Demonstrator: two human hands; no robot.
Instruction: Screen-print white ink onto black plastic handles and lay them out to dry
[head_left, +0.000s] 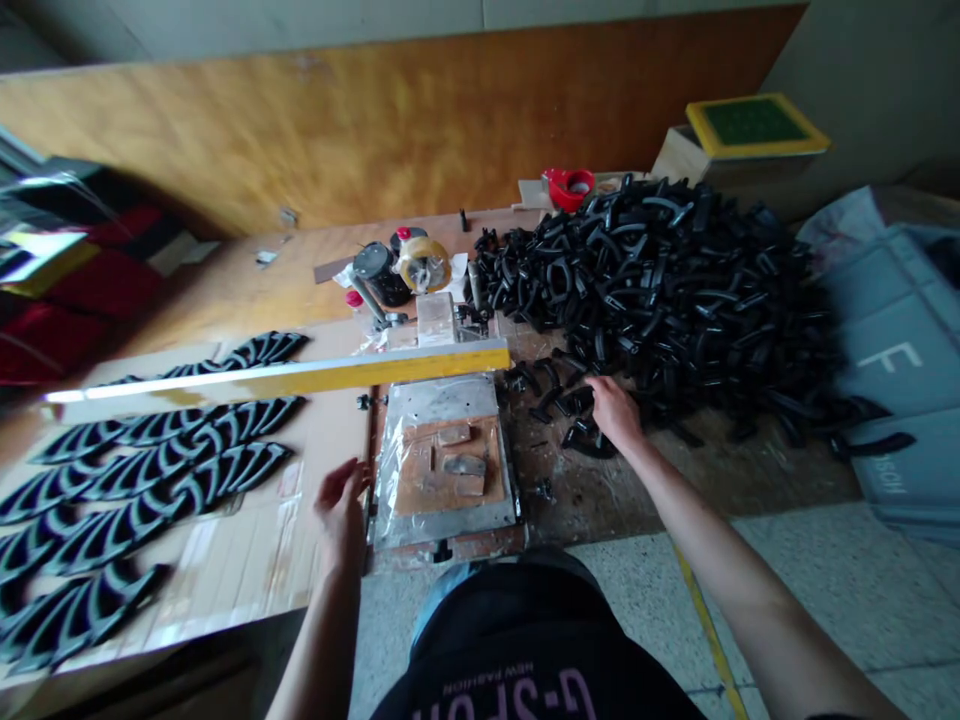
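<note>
My right hand [616, 412] reaches to the near edge of a big heap of black curved plastic pieces [675, 270]. Its fingers are closed at one black curved piece [576, 400], and part of the grip is hidden. My left hand [341, 495] hovers beside the left edge of a flat metal fixture plate [427, 398], fingers loosely bent and apart, nothing in them. Clear film and small blocks [463, 466] lie on the plate. A yellow-edged bar [322, 375] crosses behind it. On cardboard [262, 540] at left, rows of black curved pieces [172, 480] are laid side by side.
A black container [381, 270], a yellow tape roll [425, 265] and a red tape dispenser [568, 188] stand at the back. A grey bin [907, 370] is at right. A green-and-yellow framed screen [757, 122] rests on a box behind the heap.
</note>
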